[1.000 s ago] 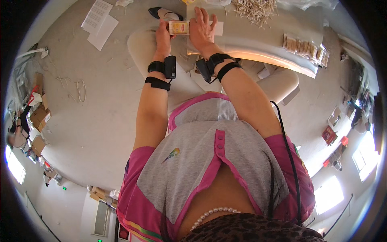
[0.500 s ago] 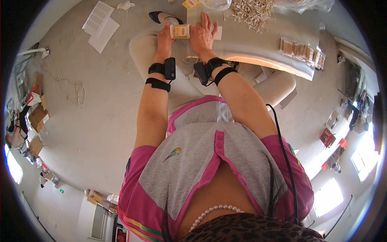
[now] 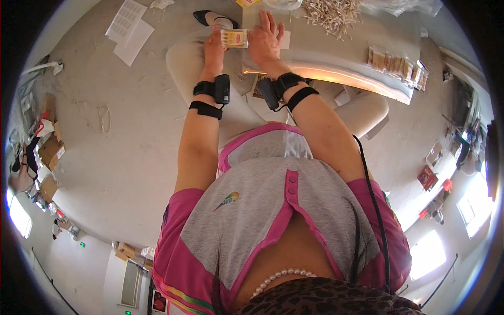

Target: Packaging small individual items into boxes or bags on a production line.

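Observation:
A small clear pack of cotton swabs (image 3: 234, 38), with a yellow and red label, is held level at the table's left edge. My left hand (image 3: 212, 56) pinches its left end between thumb and fingers. My right hand (image 3: 265, 46) lies at the pack's right end, its fingers stretched out over the table (image 3: 315, 50) and its thumb side against the wrapper. Whether the right thumb grips the wrapper is hard to see. Beyond my right hand is a pile of loose cotton swabs (image 3: 333, 16).
Filled swab packs (image 3: 391, 63) stand in a row along the table's right side. A clear plastic bag (image 3: 401, 6) and a yellow packet (image 3: 247, 2) lie at the far side. White paper sheets (image 3: 131, 42) are on the floor at left. My knees are under the near edge.
The view has shifted slightly. My right hand's fingers are drawn closer together and its forearm has swung a little right. My left hand keeps its hold on the pack.

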`<state>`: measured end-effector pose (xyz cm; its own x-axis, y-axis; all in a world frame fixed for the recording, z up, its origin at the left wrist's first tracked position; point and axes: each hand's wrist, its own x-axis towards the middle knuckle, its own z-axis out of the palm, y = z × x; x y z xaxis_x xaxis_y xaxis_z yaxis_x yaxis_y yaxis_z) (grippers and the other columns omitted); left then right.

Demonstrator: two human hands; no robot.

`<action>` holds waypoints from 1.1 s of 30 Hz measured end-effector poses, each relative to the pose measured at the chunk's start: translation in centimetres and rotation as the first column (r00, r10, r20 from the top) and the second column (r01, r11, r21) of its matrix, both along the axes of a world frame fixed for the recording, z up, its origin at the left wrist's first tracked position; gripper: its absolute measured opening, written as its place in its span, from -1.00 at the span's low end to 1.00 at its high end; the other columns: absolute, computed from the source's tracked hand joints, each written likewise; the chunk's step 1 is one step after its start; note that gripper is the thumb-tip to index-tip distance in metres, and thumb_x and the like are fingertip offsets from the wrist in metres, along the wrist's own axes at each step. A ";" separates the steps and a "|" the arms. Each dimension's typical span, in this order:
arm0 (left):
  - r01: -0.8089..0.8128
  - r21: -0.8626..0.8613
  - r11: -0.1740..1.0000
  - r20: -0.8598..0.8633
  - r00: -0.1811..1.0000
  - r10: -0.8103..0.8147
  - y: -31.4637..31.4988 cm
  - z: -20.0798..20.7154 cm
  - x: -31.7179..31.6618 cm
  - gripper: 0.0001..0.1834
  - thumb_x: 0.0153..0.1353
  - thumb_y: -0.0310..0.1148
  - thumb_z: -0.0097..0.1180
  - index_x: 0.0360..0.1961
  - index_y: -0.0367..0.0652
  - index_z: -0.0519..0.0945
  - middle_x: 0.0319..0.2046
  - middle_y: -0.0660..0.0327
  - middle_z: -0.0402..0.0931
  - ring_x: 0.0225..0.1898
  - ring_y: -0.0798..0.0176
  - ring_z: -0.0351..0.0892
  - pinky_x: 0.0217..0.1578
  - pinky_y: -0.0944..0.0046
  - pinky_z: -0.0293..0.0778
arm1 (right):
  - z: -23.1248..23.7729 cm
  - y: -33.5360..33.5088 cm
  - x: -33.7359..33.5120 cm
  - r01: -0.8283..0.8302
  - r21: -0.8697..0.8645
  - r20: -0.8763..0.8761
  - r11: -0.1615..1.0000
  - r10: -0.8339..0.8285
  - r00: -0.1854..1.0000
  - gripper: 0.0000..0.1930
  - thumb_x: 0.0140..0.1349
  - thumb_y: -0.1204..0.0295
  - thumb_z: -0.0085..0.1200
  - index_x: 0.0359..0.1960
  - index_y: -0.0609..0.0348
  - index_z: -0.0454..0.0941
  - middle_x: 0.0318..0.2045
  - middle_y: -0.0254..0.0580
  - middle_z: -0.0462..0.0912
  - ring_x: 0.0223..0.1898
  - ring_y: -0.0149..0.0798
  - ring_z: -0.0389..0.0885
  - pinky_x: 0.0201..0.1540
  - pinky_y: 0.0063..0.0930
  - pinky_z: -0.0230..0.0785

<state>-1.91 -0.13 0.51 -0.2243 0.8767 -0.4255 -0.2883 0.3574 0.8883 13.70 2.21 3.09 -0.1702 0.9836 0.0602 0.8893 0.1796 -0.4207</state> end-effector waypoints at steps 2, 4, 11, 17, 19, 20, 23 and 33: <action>-0.006 -0.012 1.000 0.001 1.000 0.006 0.0 -0.1 0.1 -0.44 0.50 0.15 -0.05 -0.42 -0.12 0.55 -0.55 0.39 0.43 -0.52 0.48 0.30 -0.46 0.37 0.23 | -0.2 -0.1 0.2 -0.007 -0.042 0.025 0.999 0.009 1.000 -0.78 0.37 0.36 0.06 -0.18 0.27 0.64 0.54 -0.13 0.08 0.58 -0.03 -0.09 0.55 0.24 -0.39; 0.004 0.014 1.000 -0.027 1.000 -0.004 0.0 0.1 0.5 -0.43 0.50 0.15 -0.04 -0.43 -0.12 0.55 -0.57 0.40 0.40 -0.53 0.48 0.29 -0.47 0.37 0.23 | -0.6 0.0 0.4 0.007 -0.027 -0.008 1.000 -0.007 1.000 -0.77 0.36 0.36 0.06 -0.20 0.30 0.64 0.54 -0.13 0.08 0.58 -0.03 -0.09 0.55 0.24 -0.40; 0.008 -0.026 1.000 -0.041 0.999 -0.009 -0.3 -0.4 0.0 -0.44 0.51 0.14 -0.05 -0.42 -0.12 0.54 -0.57 0.40 0.38 -0.53 0.48 0.27 -0.47 0.36 0.21 | -0.4 0.1 0.3 0.006 -0.007 -0.053 1.000 -0.007 0.999 -0.78 0.34 0.31 0.11 -0.27 0.22 0.66 0.53 -0.14 0.12 0.57 -0.04 -0.06 0.55 0.20 -0.36; 0.030 -0.031 0.999 -0.049 0.998 -0.031 -0.1 -0.1 0.5 -0.46 0.51 0.15 -0.06 -0.38 -0.11 0.54 -0.53 0.40 0.40 -0.51 0.48 0.29 -0.46 0.36 0.22 | 0.6 0.8 0.3 0.035 -0.062 0.083 0.997 -0.030 0.996 -0.76 0.28 0.26 0.18 -0.13 0.02 0.79 0.49 -0.24 0.16 0.52 -0.09 0.02 0.49 0.20 -0.22; -0.015 -0.026 1.000 -0.027 1.000 0.014 -0.3 -0.6 0.1 -0.46 0.52 0.13 -0.07 -0.37 -0.12 0.54 -0.52 0.38 0.42 -0.50 0.49 0.30 -0.46 0.37 0.22 | 1.6 0.8 0.0 0.004 -0.110 0.136 0.994 0.011 0.991 -0.76 0.28 0.25 0.18 -0.13 0.00 0.80 0.50 -0.24 0.16 0.52 -0.09 0.02 0.48 0.20 -0.21; -0.005 -0.025 1.000 -0.028 1.000 0.004 -0.2 -0.8 0.1 -0.46 0.52 0.13 -0.07 -0.37 -0.12 0.54 -0.52 0.38 0.42 -0.50 0.49 0.30 -0.46 0.37 0.22 | 2.0 0.9 0.2 -0.016 -0.150 0.193 0.989 0.045 0.980 -0.76 0.28 0.24 0.18 -0.12 -0.02 0.80 0.50 -0.23 0.15 0.52 -0.09 0.01 0.47 0.21 -0.20; -0.004 -0.010 1.000 -0.076 0.997 0.004 -0.3 -1.4 -0.5 -0.47 0.53 0.11 -0.09 -0.37 -0.13 0.55 -0.52 0.36 0.44 -0.51 0.48 0.31 -0.46 0.37 0.23 | 1.4 1.2 -0.5 0.002 -0.143 0.201 0.990 0.027 0.979 -0.74 0.30 0.22 0.16 -0.08 -0.07 0.79 0.52 -0.20 0.13 0.54 -0.10 -0.03 0.47 0.23 -0.21; 0.023 -0.118 0.993 0.075 0.997 -0.014 0.0 0.6 0.1 -0.55 0.56 0.03 -0.16 -0.22 -0.10 0.58 -0.45 0.35 0.50 -0.56 0.44 0.29 -0.53 0.40 0.23 | -0.7 -1.7 1.5 0.010 0.023 -0.045 1.000 -0.009 0.999 -0.73 0.33 0.23 0.14 -0.08 0.11 0.58 0.55 -0.15 0.07 0.59 -0.07 -0.10 0.55 0.16 -0.37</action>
